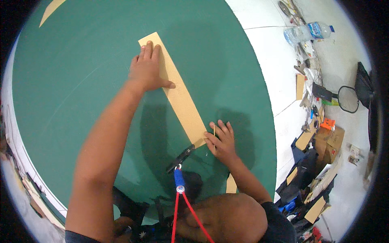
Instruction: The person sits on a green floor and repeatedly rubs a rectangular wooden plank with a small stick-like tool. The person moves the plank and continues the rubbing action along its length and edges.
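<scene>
A long tan cardboard strip (178,97) lies slantwise on the green sheet (97,52). My left hand (148,67) rests flat near its far end, fingers together-ish and thumb spread across the strip. At the strip's near right corner is my right hand (221,139), with a thin tan stick (214,131) held between its fingers and its thumb touching the cardboard. A black clip-like piece (181,158) on a blue and red lanyard (179,178) hangs in front of the strip's near end, partly covering the corner.
Another tan piece (231,184) lies beside my right forearm, and one more (52,11) at the far left. White tiles (259,48) border the sheet. Along the right stand a plastic bottle (308,32), a cardboard box (329,141) and cluttered scraps. My bare knee (239,214) is close by.
</scene>
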`<state>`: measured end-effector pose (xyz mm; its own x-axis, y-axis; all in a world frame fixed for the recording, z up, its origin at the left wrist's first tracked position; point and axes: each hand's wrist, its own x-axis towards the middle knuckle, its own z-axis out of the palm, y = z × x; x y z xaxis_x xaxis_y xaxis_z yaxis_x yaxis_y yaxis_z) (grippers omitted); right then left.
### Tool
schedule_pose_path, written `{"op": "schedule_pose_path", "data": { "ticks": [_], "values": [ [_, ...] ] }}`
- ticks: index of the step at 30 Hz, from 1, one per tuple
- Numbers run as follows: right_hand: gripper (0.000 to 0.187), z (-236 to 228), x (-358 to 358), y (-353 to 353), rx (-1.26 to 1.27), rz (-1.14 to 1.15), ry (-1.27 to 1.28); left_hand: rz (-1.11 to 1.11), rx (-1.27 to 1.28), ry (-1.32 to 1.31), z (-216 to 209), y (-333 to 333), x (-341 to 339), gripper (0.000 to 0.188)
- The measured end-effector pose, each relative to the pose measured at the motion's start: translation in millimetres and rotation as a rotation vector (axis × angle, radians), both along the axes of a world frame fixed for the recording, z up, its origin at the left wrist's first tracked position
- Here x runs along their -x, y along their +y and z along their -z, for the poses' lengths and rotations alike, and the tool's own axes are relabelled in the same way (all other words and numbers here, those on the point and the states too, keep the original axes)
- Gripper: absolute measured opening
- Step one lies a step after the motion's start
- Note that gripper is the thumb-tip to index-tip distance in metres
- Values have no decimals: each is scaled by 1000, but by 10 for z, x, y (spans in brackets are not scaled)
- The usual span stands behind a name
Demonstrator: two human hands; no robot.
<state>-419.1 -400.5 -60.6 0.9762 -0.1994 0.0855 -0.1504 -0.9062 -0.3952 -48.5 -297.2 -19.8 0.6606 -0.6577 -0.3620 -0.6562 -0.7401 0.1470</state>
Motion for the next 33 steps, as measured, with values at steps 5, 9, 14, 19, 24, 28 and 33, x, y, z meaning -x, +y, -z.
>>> {"op": "schedule_pose_path", "data": {
  "ticks": [5,9,14,19,24,28,33],
  "values": [
    [29,47,-47,2,-15,9,-23,20,35,4,6,75,-80,144],
    [29,54,-11,11,8,14,-5,66,76,-30,73,146,-45,145],
    [31,106,-28,25,35,-15,-9,94,317,-88,382,421,-86,146],
    [36,128,48,16,19,-6,-66,93,381,-32,409,386,-73,144],
    [38,83,14,24,-6,-15,-89,72,366,-25,380,389,-67,145],
    [44,74,16,19,-4,-19,-91,59,357,-31,374,402,-56,145],
    [45,102,36,1,-7,-22,-93,68,372,-17,381,388,-75,146]
  ]
}}
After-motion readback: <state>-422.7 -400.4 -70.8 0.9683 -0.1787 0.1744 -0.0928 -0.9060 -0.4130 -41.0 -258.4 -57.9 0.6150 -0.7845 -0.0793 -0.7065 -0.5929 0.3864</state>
